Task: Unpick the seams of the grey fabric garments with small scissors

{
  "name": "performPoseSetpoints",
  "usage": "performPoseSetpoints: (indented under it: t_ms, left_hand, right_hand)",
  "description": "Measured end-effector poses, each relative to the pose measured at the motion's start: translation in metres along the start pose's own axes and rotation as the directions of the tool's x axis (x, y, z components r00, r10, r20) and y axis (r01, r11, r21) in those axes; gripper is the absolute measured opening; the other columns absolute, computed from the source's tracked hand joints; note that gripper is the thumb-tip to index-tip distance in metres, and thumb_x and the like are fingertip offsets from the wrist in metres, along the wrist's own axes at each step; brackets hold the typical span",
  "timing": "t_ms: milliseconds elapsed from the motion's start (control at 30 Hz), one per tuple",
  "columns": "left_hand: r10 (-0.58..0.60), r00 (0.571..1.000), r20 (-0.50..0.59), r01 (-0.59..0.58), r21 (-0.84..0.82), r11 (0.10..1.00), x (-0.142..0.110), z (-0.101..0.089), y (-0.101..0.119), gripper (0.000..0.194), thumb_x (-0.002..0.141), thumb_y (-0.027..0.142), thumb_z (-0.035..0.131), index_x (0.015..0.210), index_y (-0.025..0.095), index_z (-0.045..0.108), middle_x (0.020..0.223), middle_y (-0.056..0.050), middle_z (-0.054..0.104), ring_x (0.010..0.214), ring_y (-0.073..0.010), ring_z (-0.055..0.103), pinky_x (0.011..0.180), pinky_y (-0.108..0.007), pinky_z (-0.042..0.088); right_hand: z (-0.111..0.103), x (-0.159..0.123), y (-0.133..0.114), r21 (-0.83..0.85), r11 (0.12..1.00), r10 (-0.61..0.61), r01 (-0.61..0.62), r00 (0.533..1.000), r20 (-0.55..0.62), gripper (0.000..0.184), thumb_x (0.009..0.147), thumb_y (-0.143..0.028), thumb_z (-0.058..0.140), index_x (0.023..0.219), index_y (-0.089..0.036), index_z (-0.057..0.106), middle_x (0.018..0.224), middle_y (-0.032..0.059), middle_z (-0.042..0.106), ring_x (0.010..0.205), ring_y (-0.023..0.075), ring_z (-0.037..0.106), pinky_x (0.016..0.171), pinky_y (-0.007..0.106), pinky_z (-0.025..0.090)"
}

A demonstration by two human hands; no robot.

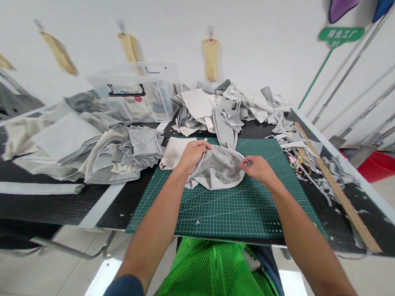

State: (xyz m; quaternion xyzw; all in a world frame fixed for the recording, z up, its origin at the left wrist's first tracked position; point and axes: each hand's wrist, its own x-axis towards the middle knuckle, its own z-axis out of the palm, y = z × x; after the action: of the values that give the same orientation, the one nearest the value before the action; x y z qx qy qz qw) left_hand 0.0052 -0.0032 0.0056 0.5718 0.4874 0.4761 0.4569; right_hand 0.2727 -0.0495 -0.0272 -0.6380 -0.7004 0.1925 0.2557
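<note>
A piece of light grey fabric (219,168) lies bunched over the green cutting mat (226,218), its paler edge curving round toward me. My left hand (193,154) is closed on the fabric's left end, thumb and fingers together. At the right end, my right hand (258,168) pinches the fabric's rim. Something small and dark shows by the right fingertips, too small to name. A folded cream cloth (175,151) sits beside my left hand, partly on the mat. Just behind the held piece lies a grey cloth strip (226,128) from the rear pile.
Stacked fabric (68,135) covers the left. A clear plastic box (136,93) stands at the back near a scrap heap (256,102). On the right, a wooden ruler (337,191) lies among fabric offcuts (346,171). A white roll (30,188) lies front left.
</note>
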Motion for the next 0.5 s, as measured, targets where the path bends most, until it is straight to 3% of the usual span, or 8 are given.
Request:
performPoseSetpoints:
  t_ms: [67, 133, 233, 333, 400, 500]
  left_hand:
    - [0.008, 1.0, 0.011, -0.008, -0.006, 1.0, -0.001, 0.001, 0.0, 0.02, 0.065, 0.015, 0.055, 0.077, 0.017, 0.071, 0.052, 0.004, 0.047, 0.05, -0.0116, 0.035, 0.052, -0.027, 0.021]
    - [0.035, 0.999, 0.005, -0.035, -0.017, 0.999, -0.001, 0.001, 0.0, 0.016, 0.065, 0.015, 0.059, 0.076, 0.017, 0.07, 0.056, 0.003, 0.051, 0.053, -0.0113, 0.039, 0.054, -0.026, 0.024]
    - [0.112, 0.989, -0.101, -0.112, 0.005, 0.994, 0.002, -0.002, 0.001, 0.008, 0.064, 0.017, 0.066, 0.072, 0.018, 0.065, 0.061, 0.003, 0.053, 0.058, -0.0111, 0.042, 0.056, -0.025, 0.028]
    - [0.165, 0.951, -0.26, -0.149, 0.082, 0.986, 0.007, -0.008, -0.001, 0.016, 0.061, 0.018, 0.074, 0.072, 0.019, 0.061, 0.059, 0.006, 0.044, 0.057, -0.0105, 0.036, 0.055, -0.025, 0.026]
    - [0.188, 0.927, -0.324, -0.165, 0.098, 0.981, 0.012, -0.013, -0.002, 0.02, 0.06, 0.018, 0.075, 0.075, 0.019, 0.061, 0.059, 0.007, 0.04, 0.056, -0.0105, 0.034, 0.054, -0.025, 0.025]
    - [0.239, 0.925, -0.294, -0.239, 0.039, 0.97, 0.016, -0.022, -0.005, 0.03, 0.061, 0.014, 0.07, 0.09, 0.02, 0.063, 0.066, 0.005, 0.051, 0.059, -0.0123, 0.044, 0.056, -0.025, 0.032]
  right_hand:
    - [0.009, -0.004, -0.007, -0.047, 0.995, -0.078, 0.086, 0.986, 0.146, 0.024, 0.09, -0.04, 0.063, 0.093, -0.023, 0.079, 0.075, 0.0038, 0.074, 0.074, 0.0197, 0.067, 0.071, 0.027, 0.046]
    - [0.017, -0.005, -0.01, -0.146, 0.986, -0.052, 0.077, 0.984, 0.173, 0.026, 0.093, -0.04, 0.061, 0.093, -0.022, 0.08, 0.073, 0.0063, 0.074, 0.076, 0.0216, 0.069, 0.073, 0.029, 0.047]
    - [0.021, -0.002, -0.003, -0.315, 0.948, 0.069, -0.051, 0.997, 0.046, 0.037, 0.093, -0.048, 0.059, 0.08, -0.018, 0.078, 0.079, 0.0145, 0.075, 0.081, 0.0268, 0.07, 0.073, 0.032, 0.046]
    - [0.01, 0.004, 0.009, -0.334, 0.93, 0.13, -0.152, 0.988, -0.088, 0.041, 0.086, -0.057, 0.065, 0.075, -0.019, 0.074, 0.08, 0.0149, 0.073, 0.079, 0.0272, 0.068, 0.069, 0.033, 0.044]
    - [-0.004, 0.006, 0.014, -0.248, 0.959, 0.093, -0.14, 0.977, -0.191, 0.034, 0.082, -0.053, 0.07, 0.075, -0.02, 0.071, 0.074, 0.0098, 0.07, 0.072, 0.0237, 0.064, 0.067, 0.031, 0.042]
    - [-0.028, 0.004, 0.016, -0.017, 1.0, -0.014, 0.008, 0.924, -0.382, 0.023, 0.081, -0.043, 0.069, 0.085, -0.02, 0.07, 0.073, 0.0022, 0.065, 0.068, 0.0181, 0.057, 0.066, 0.029, 0.041]
